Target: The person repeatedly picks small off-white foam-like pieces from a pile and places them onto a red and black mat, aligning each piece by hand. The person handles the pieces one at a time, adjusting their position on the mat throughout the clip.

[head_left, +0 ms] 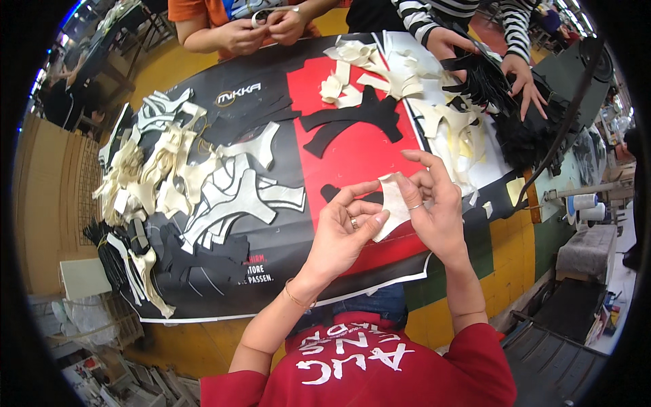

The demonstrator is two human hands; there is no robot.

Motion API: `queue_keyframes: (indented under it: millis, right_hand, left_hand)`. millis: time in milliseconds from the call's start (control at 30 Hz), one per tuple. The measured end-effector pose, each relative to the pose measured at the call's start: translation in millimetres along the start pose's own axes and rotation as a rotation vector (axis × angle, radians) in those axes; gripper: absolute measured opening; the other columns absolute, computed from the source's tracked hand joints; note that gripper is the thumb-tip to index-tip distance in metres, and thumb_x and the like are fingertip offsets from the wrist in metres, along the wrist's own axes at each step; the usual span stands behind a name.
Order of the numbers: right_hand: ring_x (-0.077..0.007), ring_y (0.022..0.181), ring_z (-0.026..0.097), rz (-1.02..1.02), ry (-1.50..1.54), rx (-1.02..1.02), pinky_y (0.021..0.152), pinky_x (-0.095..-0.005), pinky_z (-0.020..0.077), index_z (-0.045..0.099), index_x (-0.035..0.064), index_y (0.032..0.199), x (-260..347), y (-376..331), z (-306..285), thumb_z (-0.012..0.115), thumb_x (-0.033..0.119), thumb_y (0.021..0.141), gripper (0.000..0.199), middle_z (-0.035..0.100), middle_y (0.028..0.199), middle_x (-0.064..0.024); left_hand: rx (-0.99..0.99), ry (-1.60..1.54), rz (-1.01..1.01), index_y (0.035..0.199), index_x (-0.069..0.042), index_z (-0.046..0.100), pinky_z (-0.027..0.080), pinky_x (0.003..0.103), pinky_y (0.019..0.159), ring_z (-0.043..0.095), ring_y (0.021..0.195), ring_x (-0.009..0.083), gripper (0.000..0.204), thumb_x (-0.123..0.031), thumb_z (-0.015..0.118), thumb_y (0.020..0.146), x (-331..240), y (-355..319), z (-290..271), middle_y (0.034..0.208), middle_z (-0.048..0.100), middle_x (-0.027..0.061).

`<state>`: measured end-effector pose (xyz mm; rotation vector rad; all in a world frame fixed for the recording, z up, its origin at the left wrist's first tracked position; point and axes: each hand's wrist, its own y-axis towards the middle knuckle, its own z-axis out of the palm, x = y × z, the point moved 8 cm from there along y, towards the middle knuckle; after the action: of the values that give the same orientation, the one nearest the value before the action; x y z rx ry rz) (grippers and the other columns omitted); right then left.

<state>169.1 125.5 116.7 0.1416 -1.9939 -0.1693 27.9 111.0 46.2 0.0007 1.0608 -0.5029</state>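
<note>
Lettered black sheet [295, 234]; both hands [342, 234] [437, 210] hold cream fabric [393, 199].

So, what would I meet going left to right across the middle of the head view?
Cardboard, cream pile, left hand, pale piece, right hand, white spools.

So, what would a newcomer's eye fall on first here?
Probably the bright red panel mid-table, with black cut pieces lying on it. Over its near part, the left hand and right hand hold a small cream piece. Further left, cream and white pieces lie heaped on the black cover.
</note>
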Motion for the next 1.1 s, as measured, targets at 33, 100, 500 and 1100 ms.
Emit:
queue_keyframes:
  millis: [33,100,500,1100]
  right_hand:
    - [-0.0030,0.066,0.052,0.051,0.062,0.026,0.059,-0.0207,0.0403,0.054,-0.0005,0.125,-5.3,-1.8,4.4,0.061,0.008,0.100,0.028,0.060,0.074,-0.0007]
    - [-0.0053,0.061,0.053,0.092,0.098,0.017,0.059,-0.0228,0.0442,0.052,-0.0001,0.130,-13.1,-5.5,7.7,0.063,0.008,0.099,0.033,0.057,0.065,-0.0039]
    - [-0.0011,0.067,0.055,0.441,0.270,0.354,0.058,-0.0191,0.0425,0.060,-0.0034,0.124,-60.3,-58.4,12.1,0.075,0.005,0.089,0.039,0.065,0.080,-0.0002]
    - [-0.0241,0.079,0.065,0.035,-0.072,0.661,0.071,-0.0340,0.0494,0.060,-0.0024,0.104,-46.1,13.4,90.4,0.065,0.012,0.096,0.017,0.066,0.083,-0.0145]
  left_hand:
    - [-0.009,-0.011,0.015,0.138,0.004,0.047,0.048,0.018,0.069,0.061,0.082,0.0037,0.047,-0.005,0.066,0.096,2.1,-3.0,-4.1,0.098,0.068,0.0059]
    - [-0.027,-0.026,0.013,0.137,0.004,0.047,0.048,0.018,0.070,0.061,0.083,0.0037,0.046,-0.004,0.066,0.097,7.8,-7.1,-12.2,0.098,0.068,0.0059]
    - [-0.051,0.205,0.084,0.129,0.004,0.055,0.055,0.024,0.082,0.067,0.099,0.0104,0.034,0.007,0.059,0.096,43.8,-45.9,0.8,0.107,0.070,0.0121]
    - [-0.422,1.605,0.565,0.114,-0.011,0.069,0.034,0.043,0.105,0.056,0.120,0.0265,0.032,-0.019,0.076,0.084,24.0,-89.1,-42.3,0.130,0.061,0.0078]
